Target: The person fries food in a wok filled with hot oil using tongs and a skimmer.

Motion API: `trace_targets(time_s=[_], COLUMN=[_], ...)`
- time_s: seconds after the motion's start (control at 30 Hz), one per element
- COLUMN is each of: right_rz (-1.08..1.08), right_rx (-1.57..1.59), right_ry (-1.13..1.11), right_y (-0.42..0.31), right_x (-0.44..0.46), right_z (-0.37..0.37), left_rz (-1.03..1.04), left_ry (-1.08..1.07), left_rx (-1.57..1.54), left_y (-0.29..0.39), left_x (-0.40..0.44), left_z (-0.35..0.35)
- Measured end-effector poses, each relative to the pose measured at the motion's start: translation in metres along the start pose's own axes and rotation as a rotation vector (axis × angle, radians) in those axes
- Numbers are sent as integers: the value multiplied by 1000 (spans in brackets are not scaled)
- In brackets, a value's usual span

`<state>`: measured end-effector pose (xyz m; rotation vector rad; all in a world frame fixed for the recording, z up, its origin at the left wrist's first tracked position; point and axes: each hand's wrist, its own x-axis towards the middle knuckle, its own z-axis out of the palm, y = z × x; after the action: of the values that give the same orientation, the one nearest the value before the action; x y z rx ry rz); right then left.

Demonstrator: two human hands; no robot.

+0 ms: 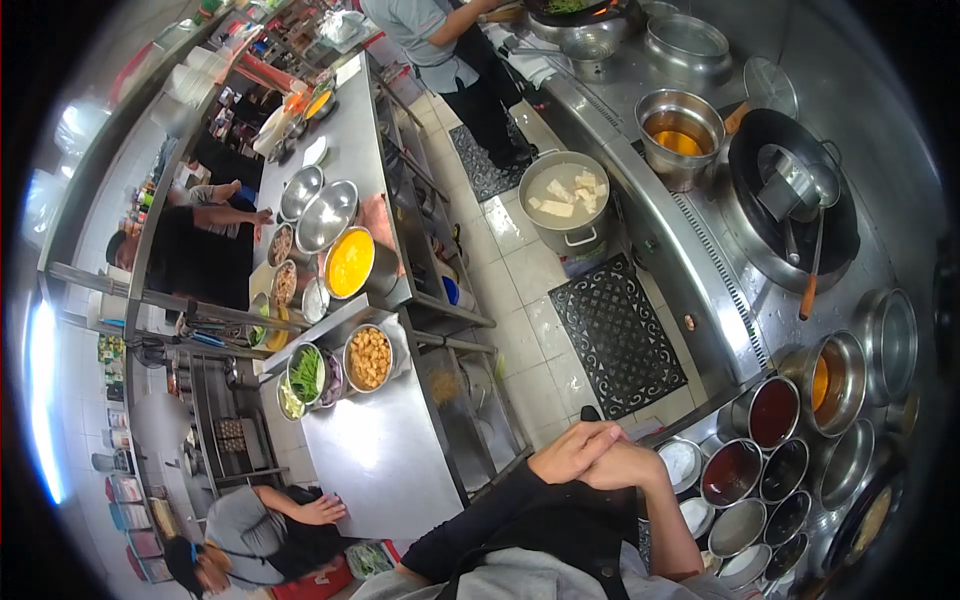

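Observation:
My left hand, below a dark sleeve, and my right hand, on a bare forearm, are clasped together in front of my apron. The fingers of both are closed, partly hidden by each other, and no tool or food shows in them. Just right of my hands stand several sauce containers: a white-filled one, a dark red one and another red one. To the left is a steel counter. On its far end are a bowl of brown fried pieces and a bowl of cut greens.
A pot of pale blocks in liquid stands in the aisle beyond a black mat. A wok with ladles sits on the range. One person stands ahead; another rests a hand on the counter; a third works at left.

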<state>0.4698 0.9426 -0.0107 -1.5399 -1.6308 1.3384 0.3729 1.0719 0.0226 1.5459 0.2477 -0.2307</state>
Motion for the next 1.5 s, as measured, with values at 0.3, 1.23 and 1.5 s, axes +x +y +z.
trace_targets(time_s=[0.3, 1.23, 1.5], right_rz=[68, 115, 362], right_rx=[-88, -106, 138], right_ry=[2, 659, 944], right_y=[-18, -49, -59], right_x=[1, 13, 5], right_z=[-26, -17, -30], left_rz=[86, -7, -80], left_ry=[-13, -412, -916], left_rx=[-21, -151, -22], left_y=[9, 33, 58], left_x=[6, 55, 131], left_z=[-10, -53, -41])
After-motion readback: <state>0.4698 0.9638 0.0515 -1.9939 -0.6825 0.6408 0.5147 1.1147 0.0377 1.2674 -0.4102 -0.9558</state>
